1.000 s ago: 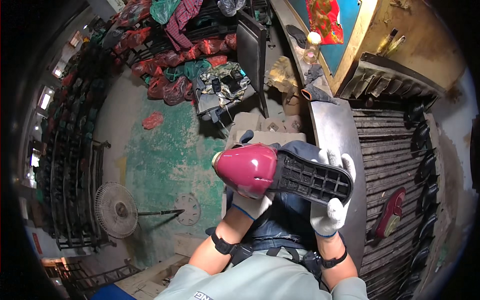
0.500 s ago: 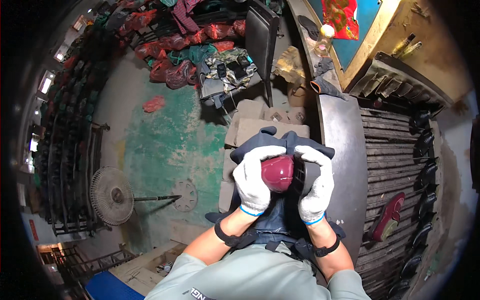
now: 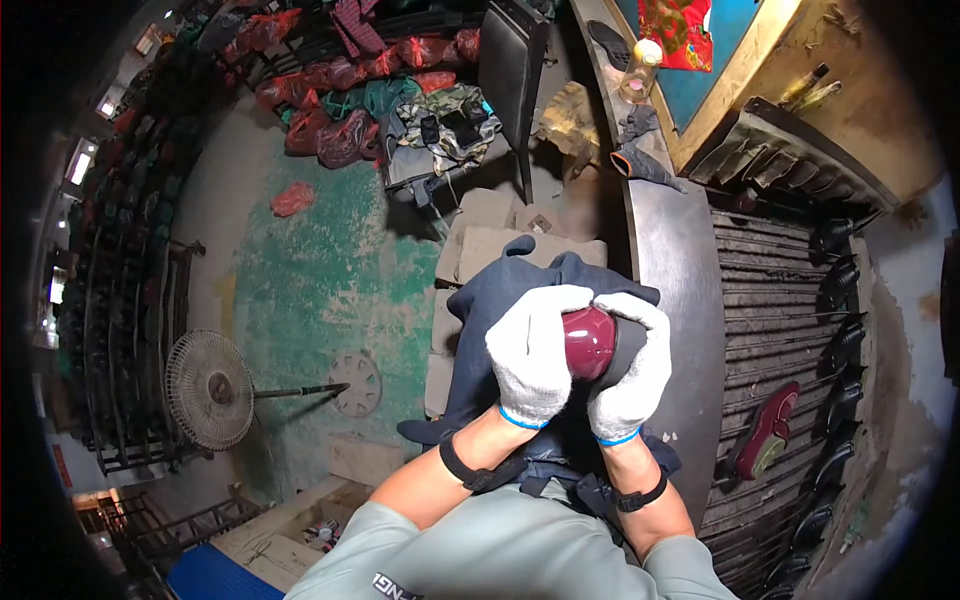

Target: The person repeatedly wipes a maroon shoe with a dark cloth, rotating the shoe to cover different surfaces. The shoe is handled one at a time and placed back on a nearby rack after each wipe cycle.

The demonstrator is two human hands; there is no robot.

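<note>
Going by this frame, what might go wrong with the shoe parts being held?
The glossy red upper might slip against the white-gloved left hand. The dark sole, cupped by the white-gloved right hand, could shift out of line with the upper, since the hands hide part of where they meet. If the grip loosened, either piece might drop onto the dark blue cloth below.
</note>
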